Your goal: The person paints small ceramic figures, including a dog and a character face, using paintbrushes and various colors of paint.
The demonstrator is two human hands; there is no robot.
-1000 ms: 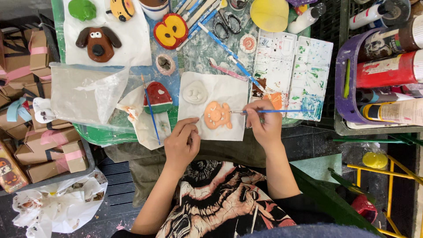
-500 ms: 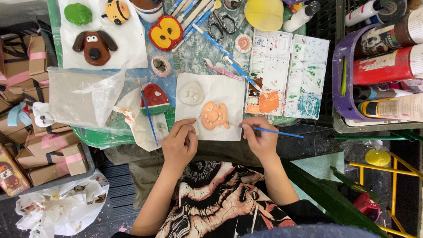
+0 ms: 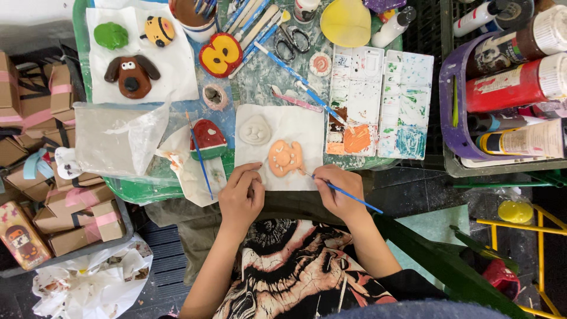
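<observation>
At the near edge of the desk (image 3: 354,162), a person's right hand (image 3: 336,192) pinches a thin blue paintbrush (image 3: 345,194), its tip meeting an orange clay figure (image 3: 285,158) that lies on a white paper sheet (image 3: 307,127). The left hand (image 3: 242,195) rests curled on the sheet's near corner, fingers closed on nothing visible. The small figure looks light, rigid and brittle, its wet paint best spared by holding the edges. A paint palette (image 3: 378,100) sits just beside it.
</observation>
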